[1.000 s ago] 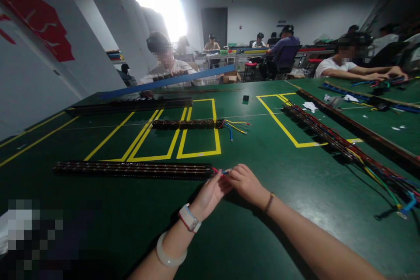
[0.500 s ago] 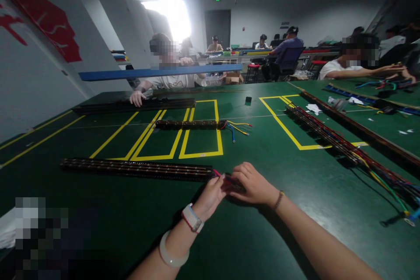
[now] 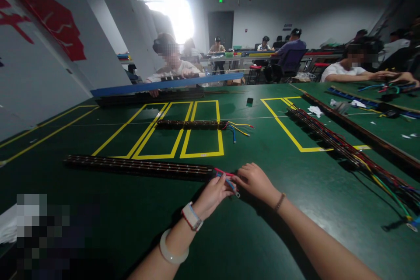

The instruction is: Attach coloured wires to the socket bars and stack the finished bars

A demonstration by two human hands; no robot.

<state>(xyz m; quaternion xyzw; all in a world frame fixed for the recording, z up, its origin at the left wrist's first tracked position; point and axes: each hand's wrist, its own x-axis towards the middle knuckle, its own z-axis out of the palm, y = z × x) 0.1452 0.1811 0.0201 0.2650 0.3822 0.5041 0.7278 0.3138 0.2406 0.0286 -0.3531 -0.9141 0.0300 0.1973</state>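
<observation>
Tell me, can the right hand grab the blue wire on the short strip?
Probably yes: that blue wire lies just beyond the right hand, with green tabletop showing between. The hand seems to hold the red wire, so it might let go first.

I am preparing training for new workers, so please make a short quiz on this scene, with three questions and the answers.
1. True or false: the blue lead by the left grip ends in a ring terminal.

2. Which colours show among the leads of the short strip lying across the yellow lines?
A) only green
B) yellow and blue
C) only white

3. Which lead, by colour, runs from the long strip to the right grip?

Key: 1. True. 2. B. 3. The red lead.
</observation>
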